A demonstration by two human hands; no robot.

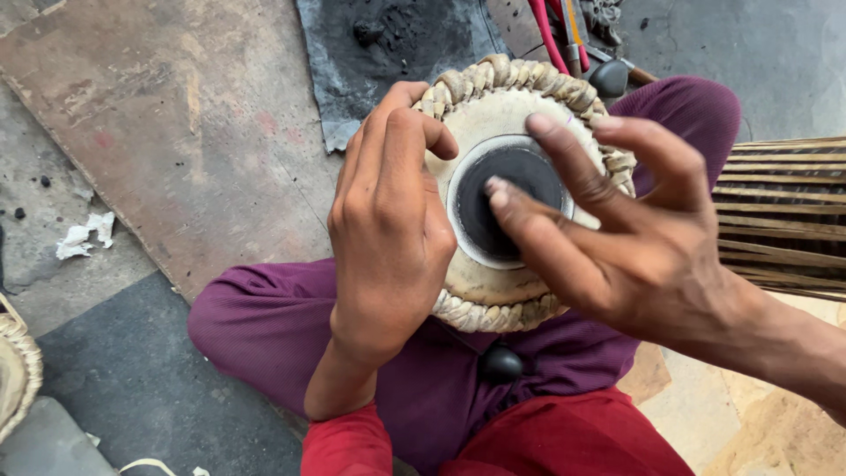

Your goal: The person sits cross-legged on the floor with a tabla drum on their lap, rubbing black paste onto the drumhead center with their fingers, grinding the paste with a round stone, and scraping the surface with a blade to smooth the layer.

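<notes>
A small hand drum [480,119] rests on my lap, with a pale skin head, a braided rim and a black round patch [520,189] in the middle. My left hand [388,229] curls over the drum's left rim and steadies it. My right hand [617,229] reaches in from the right with fingers spread. One fingertip presses on the black patch; another touches the pale skin above it. I sit cross-legged in purple trousers [264,317] and a red top.
A worn wooden board [176,115] lies on the floor ahead. Black powder sits on a dark sheet [397,35]. A second drum body with straps [780,211] is at right, tools [582,35] at top, a woven rim [18,370] at far left.
</notes>
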